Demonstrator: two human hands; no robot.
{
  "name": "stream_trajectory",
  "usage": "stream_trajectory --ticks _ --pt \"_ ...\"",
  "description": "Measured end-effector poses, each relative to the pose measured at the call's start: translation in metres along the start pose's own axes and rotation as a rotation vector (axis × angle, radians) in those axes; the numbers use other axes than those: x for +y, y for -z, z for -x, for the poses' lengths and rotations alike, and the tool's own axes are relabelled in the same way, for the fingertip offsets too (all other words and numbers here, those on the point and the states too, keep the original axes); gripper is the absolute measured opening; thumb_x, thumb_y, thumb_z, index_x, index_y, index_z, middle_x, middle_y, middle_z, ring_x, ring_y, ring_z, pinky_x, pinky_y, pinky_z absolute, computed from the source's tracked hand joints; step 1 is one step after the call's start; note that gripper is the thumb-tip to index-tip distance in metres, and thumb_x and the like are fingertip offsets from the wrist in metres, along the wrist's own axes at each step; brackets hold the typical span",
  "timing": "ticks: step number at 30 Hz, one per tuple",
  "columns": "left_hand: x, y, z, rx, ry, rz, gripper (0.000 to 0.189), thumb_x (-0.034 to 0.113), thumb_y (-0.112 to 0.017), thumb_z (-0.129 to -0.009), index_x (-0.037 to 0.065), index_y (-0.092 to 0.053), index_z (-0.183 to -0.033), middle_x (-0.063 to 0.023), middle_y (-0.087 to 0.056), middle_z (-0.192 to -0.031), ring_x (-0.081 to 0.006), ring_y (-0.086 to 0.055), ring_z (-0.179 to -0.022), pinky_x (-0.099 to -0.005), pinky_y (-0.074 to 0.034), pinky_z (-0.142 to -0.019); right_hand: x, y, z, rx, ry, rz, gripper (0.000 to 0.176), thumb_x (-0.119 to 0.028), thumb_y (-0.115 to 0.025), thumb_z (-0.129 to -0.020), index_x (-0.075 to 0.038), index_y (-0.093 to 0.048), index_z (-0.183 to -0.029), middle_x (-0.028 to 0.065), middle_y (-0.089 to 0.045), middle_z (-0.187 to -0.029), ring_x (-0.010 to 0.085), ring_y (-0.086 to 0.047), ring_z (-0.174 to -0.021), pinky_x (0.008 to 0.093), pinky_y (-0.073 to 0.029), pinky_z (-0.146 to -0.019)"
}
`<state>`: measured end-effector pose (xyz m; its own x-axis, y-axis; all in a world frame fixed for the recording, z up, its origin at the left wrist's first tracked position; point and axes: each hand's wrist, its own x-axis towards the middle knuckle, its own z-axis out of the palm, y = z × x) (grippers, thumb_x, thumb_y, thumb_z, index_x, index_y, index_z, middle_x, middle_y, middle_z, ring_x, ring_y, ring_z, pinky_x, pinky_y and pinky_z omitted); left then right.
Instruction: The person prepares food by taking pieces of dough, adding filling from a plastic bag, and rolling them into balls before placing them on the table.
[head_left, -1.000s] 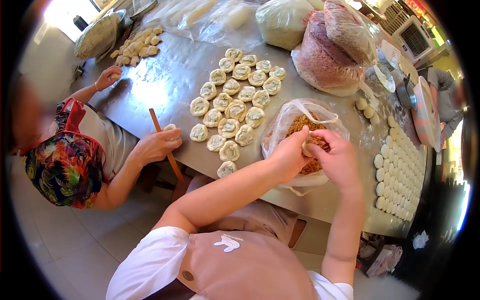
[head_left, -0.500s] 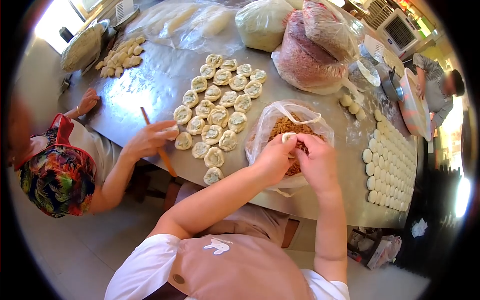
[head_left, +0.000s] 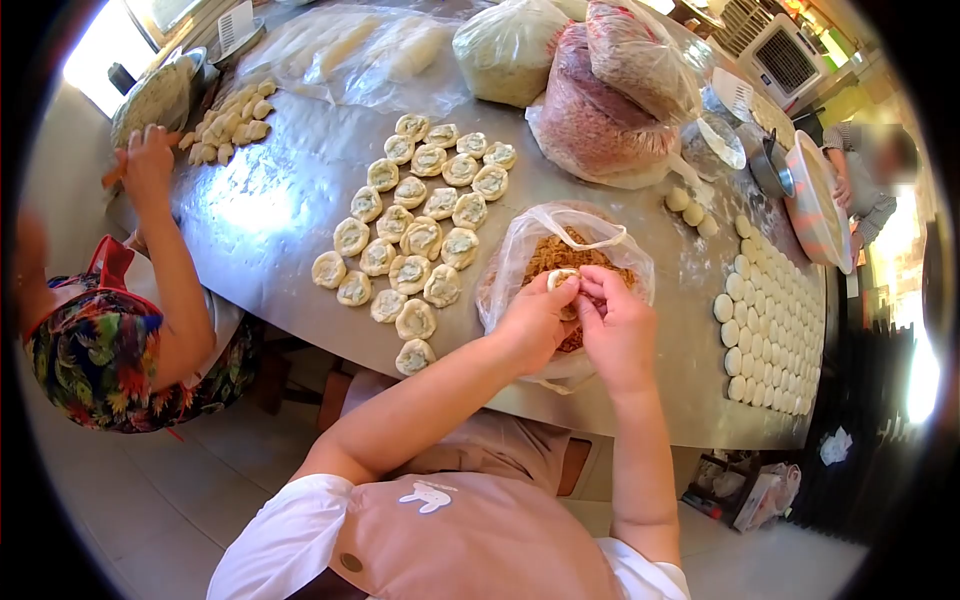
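Above an open plastic bag [head_left: 505, 265] of brown crumbly filling [head_left: 560, 250], my two hands meet around a small piece of dough [head_left: 563, 279]. My left hand [head_left: 535, 322] cups the dough between thumb and fingers, and a little brown filling shows at its top. The fingers of my right hand [head_left: 618, 325] are pinched together at the dough's right edge; they partly hide it. Just left of the bag, several flat dough rounds with pale filling [head_left: 421, 238] lie in loose rows on the metal table [head_left: 300, 290].
At left, a co-worker's hand [head_left: 148, 170] holds a wooden rolling pin [head_left: 116, 170] near dough lumps [head_left: 235, 120]. Finished white rounds [head_left: 765, 330] fill the right side. Bags of pinkish filling [head_left: 605, 120] stand behind. Another person [head_left: 870, 180] is by a large tub [head_left: 815, 200].
My fingers have turned the dough so brown filling shows at its top. The co-worker's arm has swung back left from the dough rounds, and another round lies at the left of the rows.
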<state>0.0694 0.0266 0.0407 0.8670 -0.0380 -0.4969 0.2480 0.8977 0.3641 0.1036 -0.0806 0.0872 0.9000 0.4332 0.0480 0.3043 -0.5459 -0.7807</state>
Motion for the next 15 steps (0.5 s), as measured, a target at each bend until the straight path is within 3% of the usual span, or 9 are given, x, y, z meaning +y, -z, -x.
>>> stream_trajectory --ticks 6,12,15 --pt "0.004 0.003 -0.003 -0.019 -0.024 0.059 0.024 0.015 -0.046 -0.102 0.004 -0.045 -0.123 -0.0109 -0.054 -0.12 -0.0225 -0.055 -0.112 -0.0372 -0.049 -0.096 0.021 -0.006 0.0 0.097 -0.067 -0.352 0.026 0.002 -0.067 -0.085 -0.001 -0.061 -0.11 0.0107 -0.071 -0.097 0.0143 -0.068 -0.085 0.0272 -0.055 -0.076" --pt "0.003 -0.002 -0.001 0.012 0.012 -0.003 0.024 0.015 -0.047 -0.101 0.005 -0.045 -0.122 -0.0093 -0.054 -0.119 -0.022 -0.055 -0.112 -0.0375 -0.049 -0.096 0.008 -0.007 0.002 0.065 -0.059 -0.124 0.03 0.002 -0.067 -0.085 0.0 -0.059 -0.114 0.0097 -0.071 -0.093 0.0143 -0.068 -0.085 0.0275 -0.056 -0.076" --pt "0.005 0.0 0.0 0.01 -0.008 0.002 0.025 0.016 -0.046 -0.101 0.005 -0.046 -0.123 -0.0094 -0.055 -0.118 -0.0229 -0.055 -0.112 -0.0381 -0.049 -0.096 0.014 -0.009 0.001 0.06 -0.134 -0.341 0.031 0.002 -0.067 -0.085 0.0 -0.058 -0.115 0.01 -0.07 -0.099 0.0149 -0.068 -0.088 0.0266 -0.055 -0.077"
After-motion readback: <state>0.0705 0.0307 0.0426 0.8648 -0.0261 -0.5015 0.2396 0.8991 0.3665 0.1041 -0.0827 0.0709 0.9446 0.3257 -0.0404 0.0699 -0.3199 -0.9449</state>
